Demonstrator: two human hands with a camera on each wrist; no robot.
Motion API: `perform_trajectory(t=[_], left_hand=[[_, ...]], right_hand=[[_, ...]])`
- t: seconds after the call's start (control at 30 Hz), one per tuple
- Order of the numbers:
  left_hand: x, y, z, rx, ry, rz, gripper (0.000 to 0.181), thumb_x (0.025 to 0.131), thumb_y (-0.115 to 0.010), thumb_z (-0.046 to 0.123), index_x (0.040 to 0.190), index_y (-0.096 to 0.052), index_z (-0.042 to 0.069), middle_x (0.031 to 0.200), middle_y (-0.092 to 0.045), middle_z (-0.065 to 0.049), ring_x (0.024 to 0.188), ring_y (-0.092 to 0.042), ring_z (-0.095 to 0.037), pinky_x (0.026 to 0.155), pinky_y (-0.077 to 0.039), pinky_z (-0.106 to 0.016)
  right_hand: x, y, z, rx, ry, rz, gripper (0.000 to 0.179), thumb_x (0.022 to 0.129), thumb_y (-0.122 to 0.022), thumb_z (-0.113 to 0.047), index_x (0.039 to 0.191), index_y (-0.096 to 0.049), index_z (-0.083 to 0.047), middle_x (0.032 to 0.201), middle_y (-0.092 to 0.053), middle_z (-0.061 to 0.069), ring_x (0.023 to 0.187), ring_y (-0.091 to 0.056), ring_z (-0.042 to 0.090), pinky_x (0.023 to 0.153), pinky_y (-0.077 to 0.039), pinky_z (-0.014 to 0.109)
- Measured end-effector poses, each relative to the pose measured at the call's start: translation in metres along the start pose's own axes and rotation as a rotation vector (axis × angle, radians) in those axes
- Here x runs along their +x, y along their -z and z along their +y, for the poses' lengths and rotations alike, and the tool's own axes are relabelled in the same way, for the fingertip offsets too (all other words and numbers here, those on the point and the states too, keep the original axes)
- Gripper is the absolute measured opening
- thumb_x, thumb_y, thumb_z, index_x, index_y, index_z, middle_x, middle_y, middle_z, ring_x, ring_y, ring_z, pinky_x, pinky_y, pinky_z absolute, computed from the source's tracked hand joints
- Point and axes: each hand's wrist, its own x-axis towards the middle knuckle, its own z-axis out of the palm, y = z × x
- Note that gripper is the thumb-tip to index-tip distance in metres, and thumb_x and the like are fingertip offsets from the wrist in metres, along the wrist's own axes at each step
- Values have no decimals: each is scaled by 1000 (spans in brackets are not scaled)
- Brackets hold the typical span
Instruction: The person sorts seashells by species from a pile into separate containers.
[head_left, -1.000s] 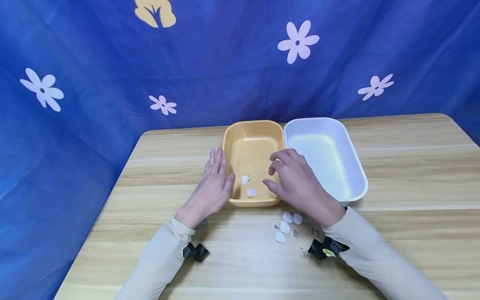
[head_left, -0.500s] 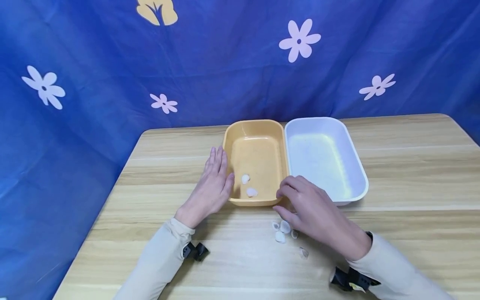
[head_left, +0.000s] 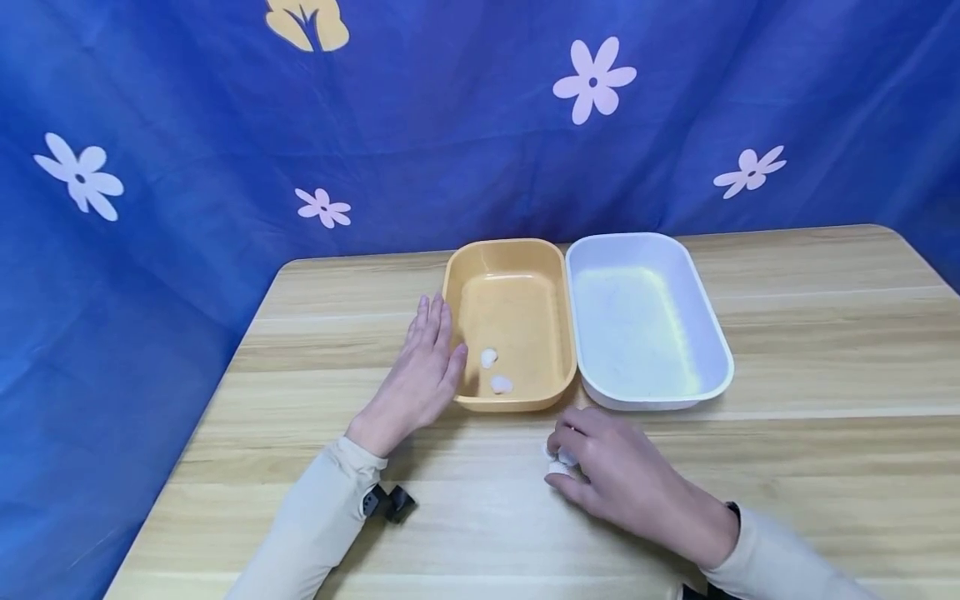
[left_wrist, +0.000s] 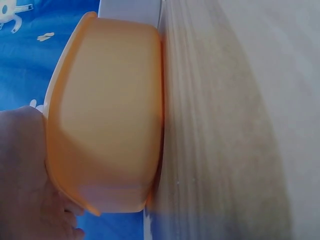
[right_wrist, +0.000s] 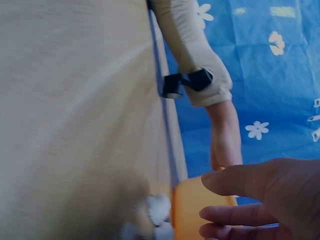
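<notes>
My left hand rests with straight fingers along the left rim of an orange tray. Inside that tray, near its front end, lie two small white seashells. The left wrist view shows the tray's outer wall close beside the hand. Over several white shells on the table reaches my right hand, its fingers bent and thumb apart. In the right wrist view, shells lie beyond the parted fingertips, with nothing seen between them. The hand hides part of the group.
A white tray stands against the right side of the orange one. Both are on a wooden table, in front of a blue curtain with flowers on it. Small dark cameras are strapped to the wrists.
From above the orange tray, my right hand has moved toward me and down to the shells on the table. The left hand stays at the tray's rim.
</notes>
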Motion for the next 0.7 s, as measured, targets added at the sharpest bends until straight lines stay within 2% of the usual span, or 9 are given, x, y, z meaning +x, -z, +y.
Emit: perform_trajectory(t=[0.27, 0.47, 0.7], left_hand=[[1, -1, 3, -32, 23, -30, 64, 105, -25, 30, 149, -5, -11, 158, 11, -22, 145, 15, -32, 119, 0, -47], [1, -1, 3, -30, 21, -28, 64, 105, -25, 30, 149, -5, -11, 158, 10, -22, 145, 14, -33, 119, -1, -47], [0, -2, 2, -48, 24, -26, 64, 105, -26, 31, 149, -4, -10, 158, 11, -21, 145, 15, -32, 119, -1, -47]], right_hand=[[-11, -8, 2, -56, -43, -71, 21, 75, -82, -27, 83, -69, -12, 86, -55, -6, 73, -50, 10, 59, -46, 25], [-14, -12, 2, -94, -47, -77, 20, 75, -82, -27, 79, -69, -12, 87, -53, -4, 73, -47, 11, 61, -47, 27], [-14, -16, -2, -107, -31, -84, 22, 76, -81, -28, 85, -70, -11, 92, -53, -2, 76, -49, 12, 65, -49, 29]])
